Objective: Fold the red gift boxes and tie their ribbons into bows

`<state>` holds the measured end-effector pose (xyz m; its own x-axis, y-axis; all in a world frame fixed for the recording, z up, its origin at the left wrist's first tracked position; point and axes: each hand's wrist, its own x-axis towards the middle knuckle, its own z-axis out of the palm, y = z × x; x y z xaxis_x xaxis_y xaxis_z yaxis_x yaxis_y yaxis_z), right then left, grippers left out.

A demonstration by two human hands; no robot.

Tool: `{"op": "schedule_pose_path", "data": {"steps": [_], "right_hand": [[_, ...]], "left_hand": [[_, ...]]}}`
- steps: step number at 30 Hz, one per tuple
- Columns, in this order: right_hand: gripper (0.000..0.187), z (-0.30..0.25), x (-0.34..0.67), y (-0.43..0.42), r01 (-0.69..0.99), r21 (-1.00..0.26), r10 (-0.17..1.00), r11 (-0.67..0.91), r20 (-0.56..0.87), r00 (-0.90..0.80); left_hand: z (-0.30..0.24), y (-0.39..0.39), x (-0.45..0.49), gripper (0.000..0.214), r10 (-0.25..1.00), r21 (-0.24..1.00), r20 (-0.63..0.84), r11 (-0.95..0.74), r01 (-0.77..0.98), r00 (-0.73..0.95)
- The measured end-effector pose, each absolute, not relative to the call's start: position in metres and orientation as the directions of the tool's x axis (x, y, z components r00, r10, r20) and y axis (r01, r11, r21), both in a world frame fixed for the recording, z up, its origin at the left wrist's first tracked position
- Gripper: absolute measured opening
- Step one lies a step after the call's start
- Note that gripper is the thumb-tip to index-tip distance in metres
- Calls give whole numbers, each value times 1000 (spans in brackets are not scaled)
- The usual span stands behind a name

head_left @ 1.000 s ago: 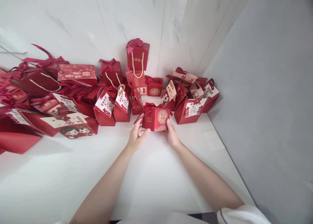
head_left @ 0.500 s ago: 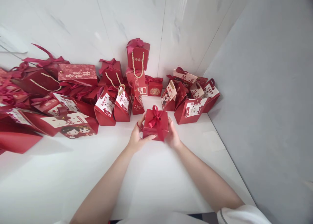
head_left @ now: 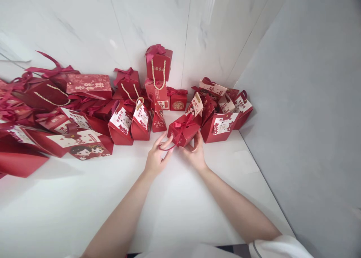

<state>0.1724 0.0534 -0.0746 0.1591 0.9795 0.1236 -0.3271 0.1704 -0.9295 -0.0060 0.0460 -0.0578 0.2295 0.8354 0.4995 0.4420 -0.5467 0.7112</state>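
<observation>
A red gift box [head_left: 184, 130] with a red ribbon bow on top sits turned at an angle on the white tabletop. My right hand [head_left: 195, 152] grips its near right side, thumb at the front corner. To the left, my left hand [head_left: 158, 156] has its fingers closed around the box's thin red handle loop [head_left: 168, 149], which runs out from the near side. Close behind the box stand a slim red gift box [head_left: 158, 120] and a red box with a printed cream top [head_left: 195, 106].
Many red gift boxes crowd the left, including one with a cartoon couple [head_left: 90, 149]. A box with rope handles [head_left: 159, 67] is stacked upon another against the marble wall [head_left: 146, 21]. More boxes [head_left: 222, 126] stand right, near a grey panel [head_left: 304, 119].
The box has turned and moved slightly back. My left hand has come off its left side onto the handle loop. My right hand has shifted to the near right corner.
</observation>
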Motion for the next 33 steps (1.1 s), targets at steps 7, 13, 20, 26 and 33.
{"op": "schedule_pose_path", "data": {"steps": [7, 13, 20, 26, 33], "right_hand": [[92, -91, 187, 59, -381, -902, 967, 202, 122, 224], [60, -82, 188, 50, -502, -861, 985, -80, 11, -174], [33, -87, 186, 53, -516, -856, 1000, -27, -16, -26], [24, -88, 190, 55, -415, -909, 998, 47, 30, 49], [24, -90, 190, 57, -467, -884, 1000, 2, -6, 16]], "left_hand": [[-52, 40, -12, 20, 769, 663, 633, -598, 450, 89], [-67, 57, -13, 80, 896, 911, 365, -399, 100, 253], [-61, 50, -15, 96, 863, 834, 379, -475, 281, 334], [-68, 56, -15, 74, 864, 884, 449, -467, 30, 228], [-59, 67, -22, 53, 922, 965, 241, -261, -27, -305]]}}
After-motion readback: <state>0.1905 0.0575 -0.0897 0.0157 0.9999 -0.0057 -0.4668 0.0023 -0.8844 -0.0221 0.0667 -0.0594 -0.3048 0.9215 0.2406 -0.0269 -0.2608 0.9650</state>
